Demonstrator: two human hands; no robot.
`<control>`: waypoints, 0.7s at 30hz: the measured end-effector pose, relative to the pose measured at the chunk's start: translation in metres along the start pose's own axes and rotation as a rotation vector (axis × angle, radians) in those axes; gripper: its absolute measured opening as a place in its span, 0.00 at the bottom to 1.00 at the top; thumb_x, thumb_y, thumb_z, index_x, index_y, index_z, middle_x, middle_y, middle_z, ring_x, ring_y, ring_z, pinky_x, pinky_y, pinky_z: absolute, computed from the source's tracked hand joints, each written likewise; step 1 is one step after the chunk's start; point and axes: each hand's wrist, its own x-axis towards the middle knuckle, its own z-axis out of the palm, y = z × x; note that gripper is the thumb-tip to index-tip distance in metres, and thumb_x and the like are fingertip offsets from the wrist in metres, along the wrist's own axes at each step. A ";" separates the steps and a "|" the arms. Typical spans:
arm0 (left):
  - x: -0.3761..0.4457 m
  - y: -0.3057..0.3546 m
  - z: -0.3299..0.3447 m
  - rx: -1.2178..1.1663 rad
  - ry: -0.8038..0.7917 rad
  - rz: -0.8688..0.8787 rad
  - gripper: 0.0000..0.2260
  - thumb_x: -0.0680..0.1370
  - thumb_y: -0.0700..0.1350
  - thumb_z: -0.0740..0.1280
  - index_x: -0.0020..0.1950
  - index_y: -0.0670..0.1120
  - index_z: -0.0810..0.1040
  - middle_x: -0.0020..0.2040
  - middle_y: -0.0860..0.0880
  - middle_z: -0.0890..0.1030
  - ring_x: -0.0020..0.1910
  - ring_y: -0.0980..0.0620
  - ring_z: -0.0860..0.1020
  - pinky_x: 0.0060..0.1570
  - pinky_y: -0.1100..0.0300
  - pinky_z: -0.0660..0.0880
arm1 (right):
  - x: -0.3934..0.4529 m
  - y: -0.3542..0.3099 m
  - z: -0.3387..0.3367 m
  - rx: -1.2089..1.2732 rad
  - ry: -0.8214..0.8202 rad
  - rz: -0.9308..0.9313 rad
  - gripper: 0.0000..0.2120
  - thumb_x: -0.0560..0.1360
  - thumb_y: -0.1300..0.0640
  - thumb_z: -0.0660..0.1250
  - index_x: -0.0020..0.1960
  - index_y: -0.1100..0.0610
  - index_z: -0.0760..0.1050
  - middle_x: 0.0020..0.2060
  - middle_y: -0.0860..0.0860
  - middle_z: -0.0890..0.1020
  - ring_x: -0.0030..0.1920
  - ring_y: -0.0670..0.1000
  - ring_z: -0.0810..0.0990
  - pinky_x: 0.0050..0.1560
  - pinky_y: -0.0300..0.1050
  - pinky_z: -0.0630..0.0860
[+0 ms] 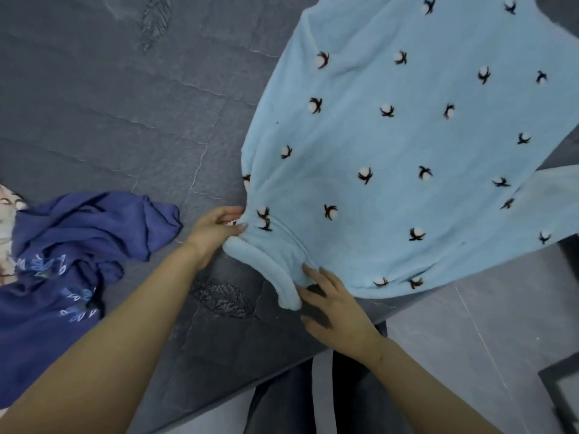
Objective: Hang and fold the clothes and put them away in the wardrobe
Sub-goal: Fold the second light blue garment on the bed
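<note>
A light blue fleece top (407, 145) dotted with small white and black flowers lies spread flat on the dark grey bed cover (125, 104). Its plain collar (269, 270) points toward me. My left hand (216, 230) pinches the fabric at the left end of the collar, thumb on top. My right hand (332, 305) lies at the collar's right end with straight fingers touching the fleece. A crumpled dark blue garment (78, 245) with pale leaf embroidery lies to the left.
The bed's edge runs diagonally below my arms, with grey floor tiles (470, 339) beyond it. A dark frame (560, 380) stands at the lower right. A pale printed cloth (7, 214) peeks in at the far left. My dark trousers show at the bottom.
</note>
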 end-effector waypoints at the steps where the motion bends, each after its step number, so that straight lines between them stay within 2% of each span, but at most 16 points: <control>1: -0.003 -0.003 0.001 0.006 0.064 0.011 0.21 0.75 0.35 0.71 0.67 0.40 0.74 0.64 0.40 0.78 0.56 0.47 0.78 0.59 0.54 0.75 | -0.003 -0.001 -0.007 0.110 0.008 0.046 0.22 0.78 0.57 0.68 0.71 0.52 0.71 0.75 0.51 0.63 0.75 0.50 0.59 0.76 0.42 0.55; 4: -0.019 0.002 0.022 0.183 0.216 0.121 0.17 0.78 0.39 0.69 0.67 0.41 0.75 0.65 0.41 0.76 0.58 0.48 0.75 0.64 0.54 0.72 | -0.013 -0.001 -0.032 0.412 0.213 0.234 0.17 0.79 0.64 0.65 0.67 0.53 0.74 0.66 0.47 0.75 0.66 0.42 0.72 0.71 0.35 0.64; 7: -0.054 0.017 0.051 0.603 0.506 0.485 0.14 0.78 0.41 0.67 0.64 0.43 0.77 0.63 0.43 0.74 0.63 0.45 0.70 0.63 0.58 0.65 | -0.023 0.009 -0.062 0.470 0.365 0.362 0.14 0.80 0.64 0.63 0.60 0.50 0.77 0.57 0.41 0.79 0.56 0.40 0.76 0.61 0.29 0.69; 9: -0.080 0.024 0.082 0.659 0.525 0.654 0.11 0.77 0.38 0.67 0.59 0.44 0.78 0.61 0.46 0.75 0.61 0.48 0.70 0.61 0.62 0.62 | -0.033 0.026 -0.087 0.472 0.406 0.406 0.14 0.80 0.66 0.63 0.58 0.50 0.77 0.56 0.44 0.79 0.54 0.42 0.77 0.56 0.28 0.70; 11: -0.096 0.025 0.124 0.563 0.406 0.661 0.09 0.77 0.36 0.66 0.57 0.43 0.79 0.59 0.48 0.75 0.59 0.51 0.71 0.61 0.66 0.62 | -0.045 0.048 -0.113 0.429 0.406 0.406 0.14 0.79 0.67 0.62 0.58 0.52 0.77 0.56 0.48 0.79 0.53 0.45 0.77 0.56 0.33 0.73; 14: -0.106 0.013 0.200 0.408 0.207 0.464 0.07 0.78 0.36 0.65 0.54 0.44 0.79 0.54 0.50 0.77 0.54 0.55 0.75 0.55 0.69 0.67 | -0.065 0.086 -0.156 0.325 0.381 0.376 0.14 0.79 0.69 0.62 0.58 0.54 0.77 0.55 0.49 0.79 0.55 0.51 0.77 0.59 0.43 0.73; 16: -0.105 0.002 0.250 0.221 0.157 0.257 0.06 0.78 0.37 0.65 0.52 0.43 0.80 0.53 0.47 0.81 0.50 0.54 0.77 0.54 0.65 0.73 | -0.076 0.115 -0.189 0.219 0.365 0.308 0.13 0.78 0.70 0.63 0.58 0.57 0.78 0.56 0.51 0.78 0.58 0.53 0.76 0.62 0.44 0.71; 18: -0.103 -0.009 0.297 -0.120 0.160 -0.038 0.04 0.78 0.37 0.67 0.49 0.43 0.80 0.49 0.43 0.81 0.45 0.52 0.78 0.50 0.58 0.77 | -0.085 0.150 -0.224 0.045 0.344 0.241 0.13 0.76 0.71 0.64 0.59 0.62 0.78 0.59 0.55 0.77 0.62 0.55 0.73 0.67 0.42 0.65; 20: -0.106 -0.023 0.338 -0.510 0.180 -0.320 0.02 0.77 0.38 0.68 0.46 0.44 0.79 0.41 0.45 0.79 0.38 0.53 0.76 0.40 0.61 0.76 | -0.091 0.182 -0.259 -0.111 0.330 0.229 0.16 0.76 0.70 0.65 0.62 0.64 0.77 0.64 0.59 0.75 0.66 0.57 0.70 0.69 0.43 0.61; 21: -0.108 -0.032 0.356 -0.649 0.204 -0.397 0.00 0.77 0.40 0.69 0.47 0.44 0.79 0.41 0.46 0.79 0.38 0.53 0.77 0.41 0.61 0.77 | -0.090 0.197 -0.276 -0.159 0.319 0.241 0.17 0.75 0.69 0.66 0.64 0.64 0.75 0.66 0.60 0.73 0.67 0.59 0.69 0.70 0.45 0.61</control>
